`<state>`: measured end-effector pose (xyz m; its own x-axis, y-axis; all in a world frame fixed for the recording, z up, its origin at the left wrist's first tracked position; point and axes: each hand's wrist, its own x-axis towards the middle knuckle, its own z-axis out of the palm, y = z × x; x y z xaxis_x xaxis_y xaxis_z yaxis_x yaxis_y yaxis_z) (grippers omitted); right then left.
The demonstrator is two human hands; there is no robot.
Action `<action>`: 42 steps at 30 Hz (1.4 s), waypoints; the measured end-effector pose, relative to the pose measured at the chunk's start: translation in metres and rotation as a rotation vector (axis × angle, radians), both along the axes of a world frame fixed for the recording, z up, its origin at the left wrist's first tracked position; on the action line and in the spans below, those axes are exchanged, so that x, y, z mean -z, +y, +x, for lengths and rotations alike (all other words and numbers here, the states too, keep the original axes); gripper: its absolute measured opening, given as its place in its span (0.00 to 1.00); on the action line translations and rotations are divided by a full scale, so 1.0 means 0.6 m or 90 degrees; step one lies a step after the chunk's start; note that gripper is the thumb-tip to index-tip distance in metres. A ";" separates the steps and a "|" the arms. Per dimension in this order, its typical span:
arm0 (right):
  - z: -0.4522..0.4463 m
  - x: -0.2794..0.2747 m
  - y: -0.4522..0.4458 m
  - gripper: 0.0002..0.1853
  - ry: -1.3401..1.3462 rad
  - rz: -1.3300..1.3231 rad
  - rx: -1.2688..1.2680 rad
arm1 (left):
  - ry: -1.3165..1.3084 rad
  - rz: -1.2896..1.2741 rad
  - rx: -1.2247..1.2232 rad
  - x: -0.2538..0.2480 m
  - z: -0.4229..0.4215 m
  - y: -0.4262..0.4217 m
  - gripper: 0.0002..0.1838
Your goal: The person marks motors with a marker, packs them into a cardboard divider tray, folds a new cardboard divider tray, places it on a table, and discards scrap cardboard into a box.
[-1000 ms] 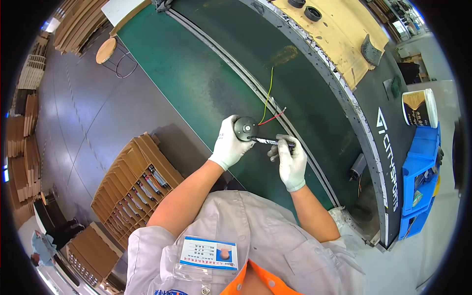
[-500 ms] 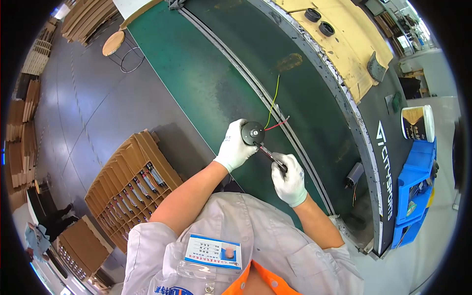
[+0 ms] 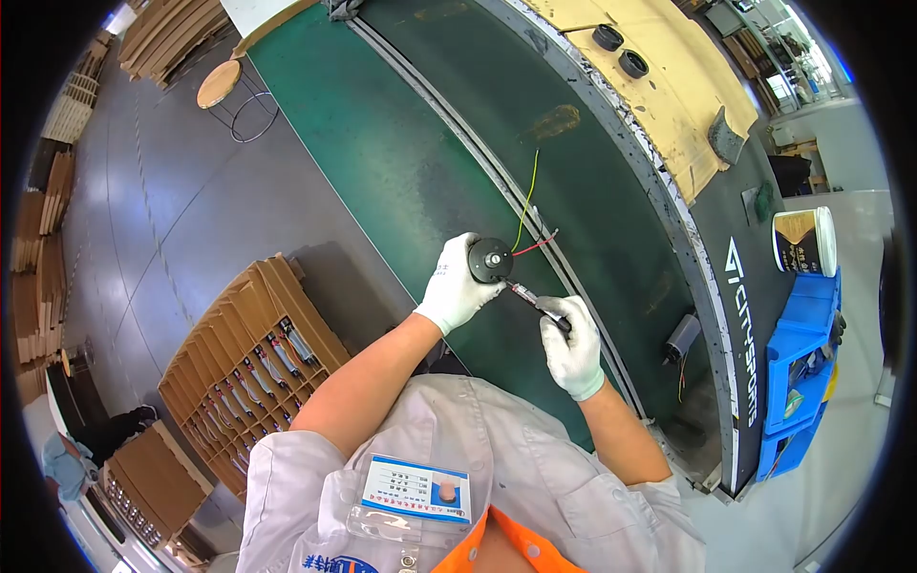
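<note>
My left hand (image 3: pixel 457 286), in a white glove, is wrapped around a round black motor (image 3: pixel 490 258) with its shaft end facing up. A yellow-green wire (image 3: pixel 527 196) and a red wire (image 3: pixel 537 244) run out from the motor's far side. The fingers of my right hand (image 3: pixel 570 349), also gloved, close on the black end of a pen-shaped tool (image 3: pixel 522 293) with a silver, labelled middle. The tool's tip is at the motor's near edge; whether it touches is too small to tell. Both hands are above the green tabletop (image 3: pixel 382 124).
A metal rail (image 3: pixel 458 124) crosses the table. Another motor (image 3: pixel 682 336) lies at right. Beyond stand a white bucket (image 3: pixel 804 240) and blue bins (image 3: pixel 795 382). A divided cardboard box (image 3: pixel 205 349) of motors is at left, near a stool (image 3: pixel 219 83). A person (image 3: pixel 72 454) is at lower left.
My right hand has shifted slightly right, and more of the tool's silver middle shows. The left hand and motor stay nearly in place.
</note>
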<state>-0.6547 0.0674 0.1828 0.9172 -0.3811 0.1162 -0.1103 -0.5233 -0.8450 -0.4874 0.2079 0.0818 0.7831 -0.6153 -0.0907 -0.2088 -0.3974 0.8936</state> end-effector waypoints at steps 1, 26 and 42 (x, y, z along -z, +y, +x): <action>0.000 0.001 0.003 0.13 0.018 0.039 0.014 | 0.001 0.000 0.000 0.004 0.000 0.000 0.45; -0.013 0.030 0.001 0.15 0.036 0.184 0.116 | 0.011 -0.003 -0.001 0.005 -0.001 0.001 0.45; 0.071 -0.244 -0.196 0.22 -0.143 -0.548 0.282 | -0.037 0.003 0.019 0.024 -0.001 0.000 0.50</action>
